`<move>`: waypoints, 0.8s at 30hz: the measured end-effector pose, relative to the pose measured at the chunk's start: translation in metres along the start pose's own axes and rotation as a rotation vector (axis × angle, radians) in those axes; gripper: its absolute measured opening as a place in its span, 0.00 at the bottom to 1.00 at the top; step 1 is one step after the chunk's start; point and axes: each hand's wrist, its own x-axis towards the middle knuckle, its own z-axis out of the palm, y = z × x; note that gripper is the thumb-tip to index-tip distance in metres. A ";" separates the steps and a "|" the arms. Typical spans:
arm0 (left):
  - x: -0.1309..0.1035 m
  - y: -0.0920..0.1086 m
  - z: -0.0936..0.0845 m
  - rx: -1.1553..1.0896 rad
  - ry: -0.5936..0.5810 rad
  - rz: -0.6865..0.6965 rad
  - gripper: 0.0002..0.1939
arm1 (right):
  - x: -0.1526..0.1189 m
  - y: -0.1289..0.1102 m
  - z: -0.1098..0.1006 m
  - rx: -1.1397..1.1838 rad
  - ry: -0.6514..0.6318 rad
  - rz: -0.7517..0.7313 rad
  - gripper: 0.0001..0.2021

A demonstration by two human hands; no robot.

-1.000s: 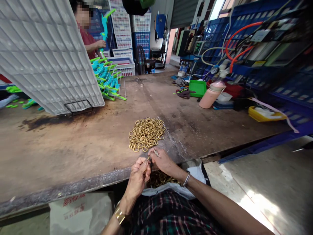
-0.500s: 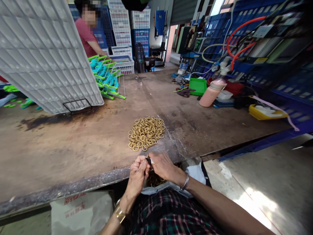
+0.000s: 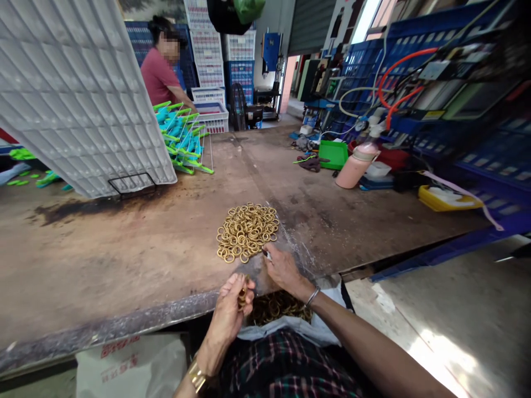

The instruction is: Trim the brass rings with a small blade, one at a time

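Note:
A heap of brass-coloured rings [image 3: 248,229] lies on the wooden table near its front edge. My left hand [image 3: 235,296] is closed on one or more of these rings, just over the table edge. At the lower right border of the heap, my right hand [image 3: 282,268] is closed on a small dark and pale tool [image 3: 267,254], its tip beside the rings. Below both hands, an open pale bag [image 3: 282,309] in front of my lap holds many more rings.
A tall grey ribbed panel [image 3: 89,105] stands at the left, with green and blue plastic parts [image 3: 182,138] behind it. A pink bottle [image 3: 355,167], a green tray [image 3: 333,155] and a yellow tray [image 3: 448,200] are at the right. A person [image 3: 160,74] works beyond the table.
My hands have parted. The right one has moved forward to the heap with the tool; the left has drawn slightly down and back, showing rings in its fingers. The view has tilted slightly upward.

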 end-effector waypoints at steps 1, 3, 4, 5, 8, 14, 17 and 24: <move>0.001 0.000 -0.002 -0.019 0.028 -0.011 0.16 | 0.003 0.000 0.000 0.012 0.016 -0.006 0.13; 0.003 -0.001 -0.004 -0.045 0.056 -0.021 0.16 | 0.009 -0.004 0.000 0.020 0.025 -0.041 0.14; 0.004 -0.001 -0.005 -0.056 0.056 -0.021 0.16 | 0.012 -0.006 0.000 0.014 0.021 -0.062 0.14; 0.004 -0.001 -0.006 -0.067 0.050 -0.023 0.15 | 0.014 -0.009 0.000 0.000 0.011 -0.079 0.15; 0.005 0.001 -0.008 -0.122 0.008 -0.036 0.14 | 0.019 -0.018 -0.002 -0.084 -0.038 -0.094 0.13; 0.011 0.003 -0.015 -0.298 0.015 -0.111 0.11 | 0.022 -0.022 -0.001 -0.154 -0.100 -0.056 0.09; 0.014 0.004 -0.016 -0.315 0.059 -0.114 0.10 | 0.023 -0.018 -0.002 -0.059 -0.080 -0.080 0.11; 0.020 0.017 -0.012 -0.184 0.026 -0.008 0.16 | 0.017 -0.016 -0.017 0.510 -0.153 -0.152 0.08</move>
